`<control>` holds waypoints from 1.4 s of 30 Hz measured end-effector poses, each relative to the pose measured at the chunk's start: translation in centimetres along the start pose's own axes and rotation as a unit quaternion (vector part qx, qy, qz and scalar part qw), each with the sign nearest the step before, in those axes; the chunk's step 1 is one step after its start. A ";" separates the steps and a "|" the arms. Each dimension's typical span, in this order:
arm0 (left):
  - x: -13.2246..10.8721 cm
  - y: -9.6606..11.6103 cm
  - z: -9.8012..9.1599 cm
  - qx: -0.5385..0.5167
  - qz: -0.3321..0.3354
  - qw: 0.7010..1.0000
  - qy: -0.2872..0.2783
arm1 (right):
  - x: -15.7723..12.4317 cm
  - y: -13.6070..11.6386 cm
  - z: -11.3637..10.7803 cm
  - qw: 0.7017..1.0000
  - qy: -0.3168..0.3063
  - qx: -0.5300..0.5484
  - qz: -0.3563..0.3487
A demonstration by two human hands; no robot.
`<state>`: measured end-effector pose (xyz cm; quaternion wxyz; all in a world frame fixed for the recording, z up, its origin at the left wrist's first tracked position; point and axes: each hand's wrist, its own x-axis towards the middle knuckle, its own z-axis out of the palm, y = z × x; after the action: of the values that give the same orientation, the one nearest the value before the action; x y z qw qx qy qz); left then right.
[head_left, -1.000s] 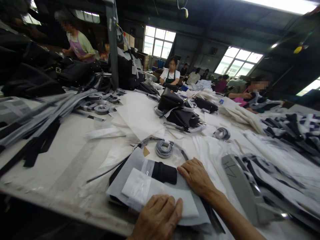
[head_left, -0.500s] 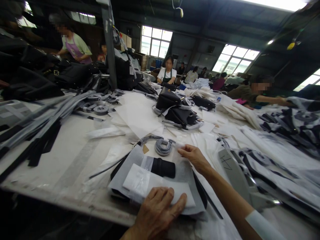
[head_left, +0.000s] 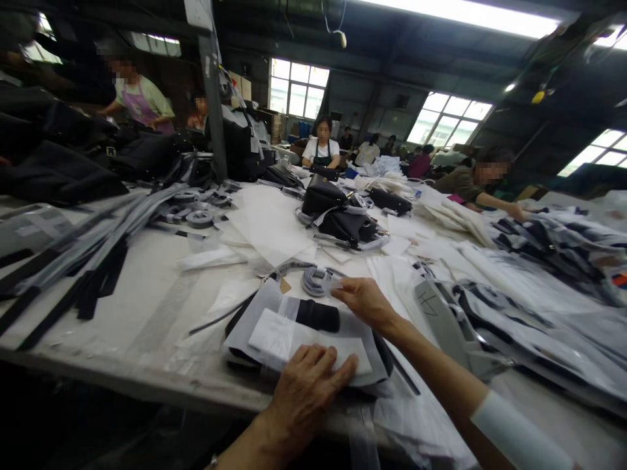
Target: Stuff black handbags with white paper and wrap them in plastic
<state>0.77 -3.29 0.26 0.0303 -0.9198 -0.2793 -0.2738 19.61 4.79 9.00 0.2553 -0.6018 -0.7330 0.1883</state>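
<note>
My left hand lies flat, fingers spread, on a white sheet that tops a grey wrap at the table's near edge. A black roll shows through the wrap's clear film. My right hand reaches past the roll and pinches a thin clear sheet next to a coiled grey strap.
Black handbags sit mid-table with white paper sheets around them. Grey and black strips lie at left, striped fabric pieces at right, a grey pattern board beside my right arm. Other people work at the far end.
My right hand has lifted off the wrap and moved up toward the grey strap coil, now pinching a clear sheet. My left hand has stayed pressed on the white sheet.
</note>
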 end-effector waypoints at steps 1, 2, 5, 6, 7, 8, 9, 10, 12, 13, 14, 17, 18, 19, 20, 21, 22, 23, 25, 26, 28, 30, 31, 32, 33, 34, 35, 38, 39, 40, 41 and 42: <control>0.0 0.0 0.0 -0.003 -0.002 1.000 0.003 | -0.4 0.1 0.0 1.000 -0.009 0.023 -0.001; -0.1 0.1 0.1 -0.007 -0.002 1.000 0.008 | -1.0 0.3 -0.1 0.999 -0.019 0.050 0.000; -0.2 0.3 0.6 -0.023 -0.022 0.998 0.049 | -4.0 1.3 0.1 0.994 -0.047 0.101 0.001; -0.3 0.3 0.8 -0.030 -0.036 0.997 0.069 | -5.1 1.7 0.3 0.994 -0.052 0.100 -0.008; -0.3 0.3 0.9 -0.036 -0.049 0.994 0.093 | -6.2 1.9 0.6 0.994 -0.055 0.091 -0.023; -0.2 0.4 0.9 -0.039 -0.061 0.991 0.114 | -7.1 2.1 0.9 0.994 -0.055 0.080 -0.040; -0.1 0.3 0.8 -0.037 -0.068 0.988 0.130 | -7.9 2.1 1.2 0.994 -0.052 0.070 -0.059; -0.1 0.3 0.7 -0.031 -0.073 0.987 0.139 | -8.5 2.0 1.4 0.994 -0.047 0.064 -0.081; 0.1 0.2 0.3 -0.017 -0.074 0.989 0.130 | -9.2 1.7 1.6 0.989 -0.044 0.063 -0.128; 0.2 0.2 0.2 -0.017 -0.070 0.991 0.117 | -9.2 1.5 1.4 0.985 -0.053 0.067 -0.152; 0.3 0.2 0.1 -0.020 -0.064 0.992 0.103 | -9.1 1.3 1.1 0.980 -0.072 0.074 -0.169; 0.3 0.1 0.2 -0.035 -0.046 0.994 0.087 | -7.6 1.3 -0.5 0.983 -0.100 0.085 -0.129; 0.2 0.1 0.4 -0.035 -0.045 0.994 0.091 | -6.8 1.6 -1.0 0.989 -0.078 0.072 -0.099; 0.2 0.1 0.5 -0.034 -0.044 0.994 0.097 | -5.7 1.9 -1.4 0.995 -0.048 0.045 -0.070; 0.1 0.1 0.6 -0.031 -0.041 0.993 0.104 | -4.6 2.4 -1.7 0.999 -0.023 0.004 -0.043; 0.1 0.1 0.7 -0.029 -0.039 0.993 0.112 | -3.5 2.9 -1.7 0.999 -0.014 -0.042 -0.018; 0.0 0.1 0.8 -0.027 -0.036 0.992 0.119 | -2.3 3.4 -1.6 0.996 -0.026 -0.082 0.006; 0.0 0.0 0.7 -0.025 -0.035 0.991 0.126 | -1.3 3.9 -1.4 0.992 -0.053 -0.110 0.032; 0.0 0.0 0.6 -0.022 -0.033 0.991 0.128 | 0.2 5.0 -0.6 0.983 -0.103 -0.125 0.085; 0.0 0.0 0.5 -0.020 -0.030 0.991 0.125 | 0.7 5.4 -0.1 0.980 -0.117 -0.119 0.105; -0.1 0.0 0.3 -0.019 -0.022 0.992 0.121 | 1.3 6.2 0.9 0.976 -0.125 -0.110 0.142; -0.1 0.0 0.2 -0.028 -0.013 0.992 0.120 | 1.6 6.7 1.9 0.970 -0.115 -0.116 0.178; -0.1 0.0 0.2 -0.035 -0.012 0.992 0.121 | 1.8 6.8 2.3 0.968 -0.104 -0.122 0.191; 0.0 0.0 0.2 -0.041 -0.013 0.992 0.122 | 1.9 6.9 2.7 0.967 -0.092 -0.128 0.198; 0.0 0.0 0.2 -0.045 -0.012 0.991 0.124 | 2.0 6.9 3.0 0.967 -0.080 -0.132 0.202; 0.0 0.0 0.2 -0.048 -0.013 0.991 0.126 | 2.0 6.9 3.2 0.968 -0.067 -0.134 0.202; 0.1 -0.1 0.2 -0.050 -0.014 0.991 0.126 | 1.9 6.7 3.2 0.970 -0.053 -0.134 0.198; 0.1 0.0 0.3 -0.052 -0.016 0.991 0.121 | 0.4 5.5 2.1 0.976 0.005 -0.133 0.170; 0.1 0.0 0.3 -0.054 -0.019 0.991 0.118 | -0.7 4.8 1.4 0.981 0.041 -0.127 0.142; 0.0 0.0 0.3 -0.054 -0.021 0.991 0.117 | -2.0 4.1 0.7 0.986 0.077 -0.111 0.099; 0.0 0.1 0.3 -0.054 -0.021 0.991 0.117 | -3.5 3.2 0.0 0.990 0.103 -0.082 0.045; 0.0 0.1 0.3 -0.055 -0.022 0.991 0.116 | -5.2 2.4 -0.6 0.993 0.110 -0.046 -0.015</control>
<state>0.95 -3.31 -0.04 0.0055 -0.8757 -0.2784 -0.3944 22.60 0.22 7.32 0.3095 -0.6189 -0.7171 0.0833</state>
